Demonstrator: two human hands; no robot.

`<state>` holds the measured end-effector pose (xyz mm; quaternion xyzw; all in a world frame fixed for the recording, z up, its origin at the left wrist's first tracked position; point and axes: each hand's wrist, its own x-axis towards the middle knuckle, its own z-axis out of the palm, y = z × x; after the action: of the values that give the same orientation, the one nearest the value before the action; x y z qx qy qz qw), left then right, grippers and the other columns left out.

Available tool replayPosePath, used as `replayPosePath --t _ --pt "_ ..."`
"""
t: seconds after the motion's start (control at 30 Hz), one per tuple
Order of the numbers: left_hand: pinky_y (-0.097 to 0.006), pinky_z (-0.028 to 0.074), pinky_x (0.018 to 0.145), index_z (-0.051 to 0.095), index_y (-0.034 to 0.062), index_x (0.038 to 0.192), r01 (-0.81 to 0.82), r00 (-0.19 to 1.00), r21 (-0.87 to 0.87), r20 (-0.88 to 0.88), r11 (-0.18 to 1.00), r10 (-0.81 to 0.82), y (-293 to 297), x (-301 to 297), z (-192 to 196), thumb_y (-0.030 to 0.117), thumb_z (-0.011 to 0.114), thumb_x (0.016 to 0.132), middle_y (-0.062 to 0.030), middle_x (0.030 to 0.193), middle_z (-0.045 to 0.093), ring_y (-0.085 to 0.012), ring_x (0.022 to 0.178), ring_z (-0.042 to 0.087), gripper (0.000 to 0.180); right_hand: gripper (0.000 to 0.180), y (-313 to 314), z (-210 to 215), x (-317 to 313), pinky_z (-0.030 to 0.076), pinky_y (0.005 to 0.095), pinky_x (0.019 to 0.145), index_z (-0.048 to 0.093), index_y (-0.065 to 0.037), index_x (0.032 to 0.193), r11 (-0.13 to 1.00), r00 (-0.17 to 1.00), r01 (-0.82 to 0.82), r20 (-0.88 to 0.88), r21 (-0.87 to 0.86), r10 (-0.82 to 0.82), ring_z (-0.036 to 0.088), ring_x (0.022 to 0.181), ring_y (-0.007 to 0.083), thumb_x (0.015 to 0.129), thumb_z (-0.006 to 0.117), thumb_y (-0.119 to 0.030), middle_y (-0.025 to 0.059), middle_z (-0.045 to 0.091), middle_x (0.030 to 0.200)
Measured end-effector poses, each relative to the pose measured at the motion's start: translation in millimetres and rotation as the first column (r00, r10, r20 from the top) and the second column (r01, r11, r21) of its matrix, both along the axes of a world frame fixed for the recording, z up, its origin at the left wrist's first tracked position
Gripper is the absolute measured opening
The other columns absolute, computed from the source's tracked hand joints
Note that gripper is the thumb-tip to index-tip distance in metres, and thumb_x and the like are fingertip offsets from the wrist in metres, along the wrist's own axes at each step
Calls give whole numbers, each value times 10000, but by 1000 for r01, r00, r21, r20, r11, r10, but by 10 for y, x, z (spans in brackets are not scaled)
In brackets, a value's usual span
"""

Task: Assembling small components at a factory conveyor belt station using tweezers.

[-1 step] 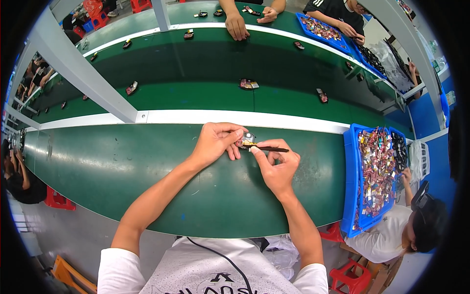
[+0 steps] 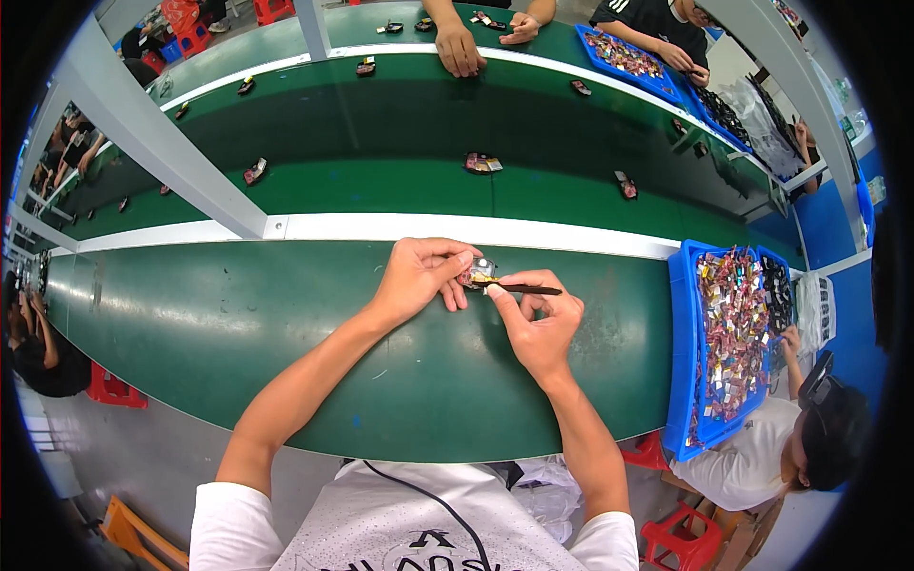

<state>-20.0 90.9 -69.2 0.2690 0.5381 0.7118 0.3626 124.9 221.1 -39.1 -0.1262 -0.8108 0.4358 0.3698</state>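
Observation:
Over the green tabletop, my left hand pinches a small dark electronic part by its left side, between thumb and fingers. Pale and yellow bits show inside the part; finer detail is too small to read. My right hand is closed round a slim black stick-like tool, possibly tweezers. The tool lies nearly level, and its left tip meets the lower edge of the part. Some of the part is hidden behind my left fingers.
A blue tray heaped with small coloured parts stands at the right. Beyond a white rail, a dark green belt carries several similar devices, one a dark device. Across it are a person's hands. White posts rise at the left.

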Motion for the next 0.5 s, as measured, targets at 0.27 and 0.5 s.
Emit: replayPosePath --t 0.27,0.5 --pt "-268 551 475 709 -92 1126 17 1000 24 17 1000 -17 -1 -29 6 127 613 1026 -142 814 719 -188 574 696 259 138 21 33 -2 288 238 423 743 -37 907 999 999 -32 -28 -6 32 381 429 21 800 826 -8 -26 621 620" --pt "-264 543 471 709 -93 1125 8 1000 32 3 999 -8 4 -27 -17 133 613 1028 -139 805 721 -182 565 689 263 170 32 22 -8 296 239 424 735 -63 899 982 997 -70 -13 173 74 380 413 55 775 841 -13 -6 590 592"
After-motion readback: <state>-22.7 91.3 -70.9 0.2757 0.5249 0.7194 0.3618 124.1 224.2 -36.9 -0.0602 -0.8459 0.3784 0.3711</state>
